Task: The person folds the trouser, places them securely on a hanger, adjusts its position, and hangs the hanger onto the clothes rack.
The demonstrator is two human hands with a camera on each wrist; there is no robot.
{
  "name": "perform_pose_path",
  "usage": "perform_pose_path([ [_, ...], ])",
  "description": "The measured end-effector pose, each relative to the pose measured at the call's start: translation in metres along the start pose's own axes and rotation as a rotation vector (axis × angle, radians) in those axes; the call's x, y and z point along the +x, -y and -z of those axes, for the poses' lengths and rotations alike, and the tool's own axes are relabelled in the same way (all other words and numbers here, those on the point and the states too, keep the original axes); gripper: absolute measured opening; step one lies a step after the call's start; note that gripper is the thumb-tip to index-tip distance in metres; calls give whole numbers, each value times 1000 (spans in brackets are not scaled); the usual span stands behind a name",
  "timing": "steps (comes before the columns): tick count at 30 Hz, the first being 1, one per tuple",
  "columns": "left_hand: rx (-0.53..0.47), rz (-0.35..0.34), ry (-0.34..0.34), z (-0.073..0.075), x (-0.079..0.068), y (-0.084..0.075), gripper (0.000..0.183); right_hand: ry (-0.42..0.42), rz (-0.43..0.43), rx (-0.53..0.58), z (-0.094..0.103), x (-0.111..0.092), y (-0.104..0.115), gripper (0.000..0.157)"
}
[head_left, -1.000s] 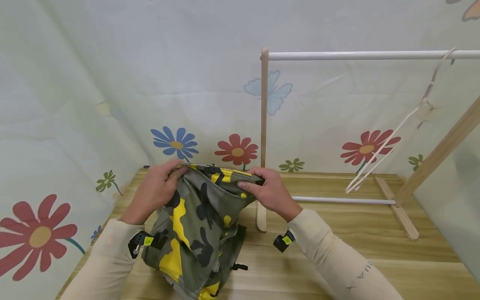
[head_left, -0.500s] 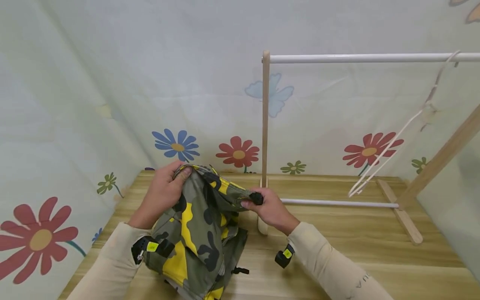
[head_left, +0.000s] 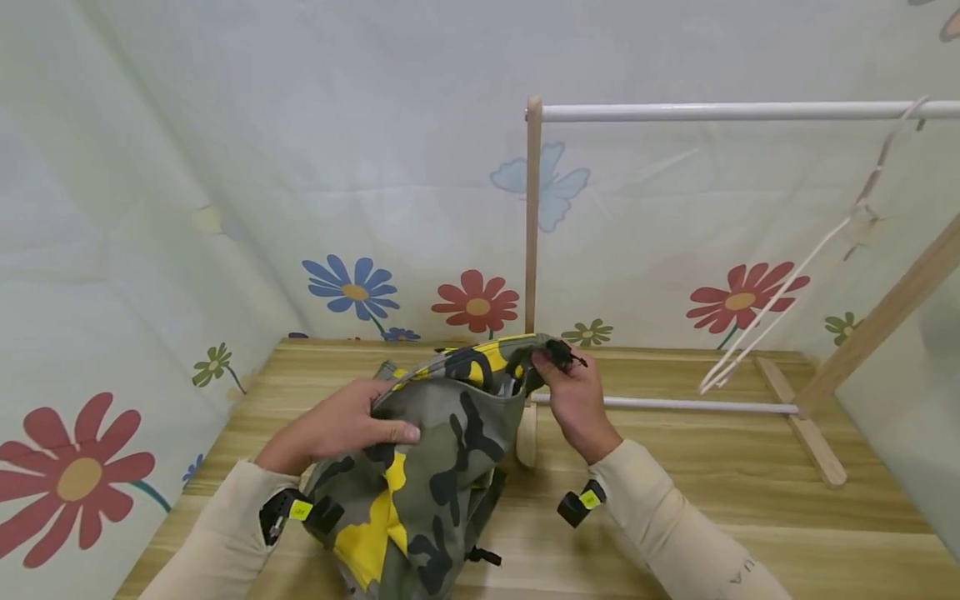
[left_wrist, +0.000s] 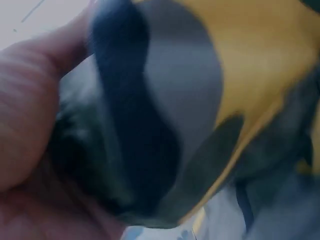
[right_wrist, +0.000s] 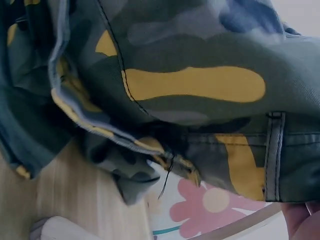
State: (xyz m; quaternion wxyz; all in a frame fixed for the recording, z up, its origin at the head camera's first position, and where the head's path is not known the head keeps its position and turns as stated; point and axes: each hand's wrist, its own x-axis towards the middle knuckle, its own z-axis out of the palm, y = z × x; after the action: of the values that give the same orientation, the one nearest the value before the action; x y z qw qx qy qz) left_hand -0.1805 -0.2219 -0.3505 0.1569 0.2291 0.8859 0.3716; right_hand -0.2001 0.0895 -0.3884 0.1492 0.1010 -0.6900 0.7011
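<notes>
Camouflage trousers (head_left: 450, 442) in grey-green, black and yellow are bunched between the hands, their lower part on the table. My left hand (head_left: 337, 427) holds the left side of the upper edge, thumb across the front and the other fingers mostly hidden by cloth. With my right hand (head_left: 581, 408) I pinch the edge's right end, beside a black cord end. A waistband with a belt loop (right_wrist: 274, 157) shows in the right wrist view, the right fingertips (right_wrist: 300, 217) at its lower edge. The left wrist view is blurred, with cloth (left_wrist: 170, 95) against the left hand.
A rack with wooden posts (head_left: 533, 217) and a white top rail (head_left: 712, 112) stands behind and to the right. On the rail hangs a white hanger (head_left: 787, 292). Flower-printed fabric (head_left: 405, 167) surrounds the wooden table (head_left: 675, 483).
My right hand has drawn its end of the edge right and up, stretching the upper edge. My left hand has shifted lower and slightly right, its thumb now extended across the cloth.
</notes>
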Motion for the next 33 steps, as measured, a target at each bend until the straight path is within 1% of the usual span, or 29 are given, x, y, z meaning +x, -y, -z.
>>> perform_pose_path([
  [2,13,23,132,-3,-1,3,40,-16,20,2,1,1,2,12],
  [4,43,33,225,-6,-2,6,33,-22,42,-34,2,2,4,12],
  [5,51,41,256,-7,-3,7,31,-28,50,-56,3,2,5,11],
  [6,66,49,273,-8,-3,8,31,-39,63,-83,4,2,5,10],
  [7,74,50,286,-8,-4,9,33,-50,77,-111,6,2,5,9],
  [8,92,61,280,-8,-5,10,36,-63,89,-141,7,1,4,9],
  [10,125,86,242,-5,-7,12,41,-95,115,-199,10,0,3,10],
  [11,134,94,217,-3,-7,14,38,-106,128,-212,11,0,3,10],
  [12,144,100,187,0,-8,16,40,-119,144,-232,13,0,1,10],
  [14,153,114,126,7,-11,19,35,-141,181,-272,15,-1,-1,11],
  [16,160,110,68,14,-13,23,30,-156,210,-291,17,-1,-3,11],
  [19,185,106,-6,25,-17,26,22,-164,198,-287,19,-1,-5,14],
  [21,233,100,-57,32,-20,28,23,-156,175,-271,19,-2,-6,16],
  [24,310,110,-127,40,-24,30,23,-146,149,-273,20,-2,-5,21],
  [29,383,120,-181,47,-30,35,22,-141,175,-276,22,-3,-2,23],
  [31,409,116,-196,47,-32,38,21,-140,188,-273,22,-4,0,22],
  [33,441,107,-214,48,-33,41,23,-139,181,-283,23,-5,1,20],
])
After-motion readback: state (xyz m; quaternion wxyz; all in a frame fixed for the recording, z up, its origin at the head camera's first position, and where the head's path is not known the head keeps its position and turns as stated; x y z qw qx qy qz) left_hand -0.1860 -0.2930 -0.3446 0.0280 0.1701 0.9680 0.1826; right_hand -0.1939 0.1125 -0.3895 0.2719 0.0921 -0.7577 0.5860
